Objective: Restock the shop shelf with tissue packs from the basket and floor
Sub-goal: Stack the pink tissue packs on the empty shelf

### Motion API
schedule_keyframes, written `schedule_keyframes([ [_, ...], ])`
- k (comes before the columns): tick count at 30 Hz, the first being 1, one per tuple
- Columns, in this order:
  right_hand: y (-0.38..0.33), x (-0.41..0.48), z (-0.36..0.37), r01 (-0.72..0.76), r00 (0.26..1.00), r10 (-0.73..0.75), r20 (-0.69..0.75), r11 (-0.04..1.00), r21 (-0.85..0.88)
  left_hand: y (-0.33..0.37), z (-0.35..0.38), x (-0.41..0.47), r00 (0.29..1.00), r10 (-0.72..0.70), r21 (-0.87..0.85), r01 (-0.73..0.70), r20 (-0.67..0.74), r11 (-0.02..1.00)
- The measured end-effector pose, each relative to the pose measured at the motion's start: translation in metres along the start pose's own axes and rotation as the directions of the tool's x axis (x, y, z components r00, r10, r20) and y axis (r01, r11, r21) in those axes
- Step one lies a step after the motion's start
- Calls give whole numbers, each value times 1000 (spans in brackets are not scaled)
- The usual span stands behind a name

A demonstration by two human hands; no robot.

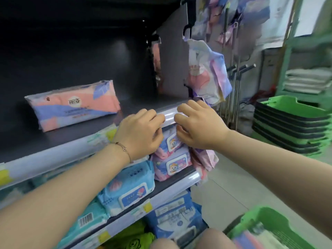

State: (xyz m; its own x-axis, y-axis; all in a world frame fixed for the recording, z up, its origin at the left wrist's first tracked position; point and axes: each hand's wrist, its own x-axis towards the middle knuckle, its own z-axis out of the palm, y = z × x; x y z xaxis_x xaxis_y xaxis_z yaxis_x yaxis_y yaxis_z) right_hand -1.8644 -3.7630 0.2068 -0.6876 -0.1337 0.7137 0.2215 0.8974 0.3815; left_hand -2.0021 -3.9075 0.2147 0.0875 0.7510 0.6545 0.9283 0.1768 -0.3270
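The likeliest trouble is at the right end of the middle shelf (181,176), where the upper pack (173,140) rides on the lower pack (173,164) in a slot that looks tight under the rail (169,114) of the shelf above. A hard shove could jam the soft wrapper against that rail and buckle it. An uneven one could make the slick film slide on the pack below and tip the upper pack off the open end to the floor (233,187). The hanging bag (206,76) sits just beside the right hand (199,128) and could be knocked by a wide elbow.

Both forearms reach up and forward from low down, wrists close together at the slot. The left hand (140,132) has its grip curled round the upper pack's left end, knuckles touching the rail. The right hand's grip is bent onto the pack's right front, thumb riding against the rail — whether the fingertips wrap behind the pack is hidden.

A blue pack (129,186) lies beside the stack. One tissue pack (73,105) rests alone on the dark upper shelf, and more wait in the green basket (265,219) at lower right — so most of the restocking looks undone
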Motion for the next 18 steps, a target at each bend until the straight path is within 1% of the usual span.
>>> schedule_keyframes([
  [2,10,-35,3,-45,997,45,66,999,-3,25,21,5,998,-4,-105,10,59,994],
  [4,19,-73,7,-112,982,112,150,994,-12,55,45,8,991,-22,-210,51,135,976],
  [7,29,-134,15,-231,932,230,279,973,-32,106,82,10,969,17,-294,58,247,954],
  [10,34,-194,22,-328,862,329,386,942,-70,157,116,9,918,58,-331,82,392,940],
  [12,33,-232,24,-386,801,383,460,918,-91,188,136,6,886,95,-353,80,454,932],
  [14,30,-271,27,-453,723,429,542,886,-97,217,157,0,845,152,-380,65,513,923],
  [16,22,-304,31,-517,634,453,627,851,-93,239,175,-10,783,210,-412,64,585,909],
  [18,9,-331,31,-568,513,456,728,816,-111,260,191,-22,690,308,-475,58,655,878],
])
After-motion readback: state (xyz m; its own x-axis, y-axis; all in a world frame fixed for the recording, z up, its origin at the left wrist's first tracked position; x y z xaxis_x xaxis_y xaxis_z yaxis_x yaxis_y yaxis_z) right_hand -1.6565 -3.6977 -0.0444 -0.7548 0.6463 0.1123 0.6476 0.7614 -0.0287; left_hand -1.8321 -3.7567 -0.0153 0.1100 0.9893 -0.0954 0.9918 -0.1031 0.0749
